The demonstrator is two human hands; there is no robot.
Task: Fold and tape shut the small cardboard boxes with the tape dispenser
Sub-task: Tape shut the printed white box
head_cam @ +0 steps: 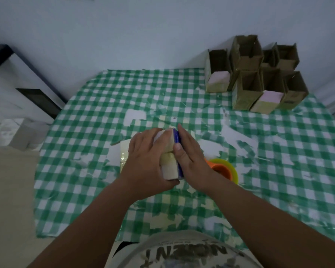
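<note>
1. A small cardboard box (169,161) stands near the middle of the tabletop (278,151), which is covered with a green-and-white checked cloth worn through in white patches.
2. The left hand (143,161) grips the box from its left side, fingers curled over the top and thumb under the near end; the hand hides the box's whole left face.
3. The right hand (190,153) lies flat against the box's right side, fingers straight and close together, thumb tip on the top seam.
4. Between that palm and the box shows a blue strip (177,140); whether it is a printed face of the box or a separate thing cannot be made out.
5. A pale flat sheet (124,151) lies under the left hand, mostly covered; what it is stays unclear.
6. Just right of the right wrist sits an orange and yellow-green tape dispenser (223,169), partly hidden by the forearm, its shape hard to read.
7. At the far right corner of the tabletop stands a cluster of open cardboard boxes (257,74), flaps up; two of them show pink faces.
8. The dim light blurs detail; the boxes' interiors are dark and their contents cannot be seen.
9. A printed shirt (182,252) fills the bottom edge, cut off by the frame.
</note>
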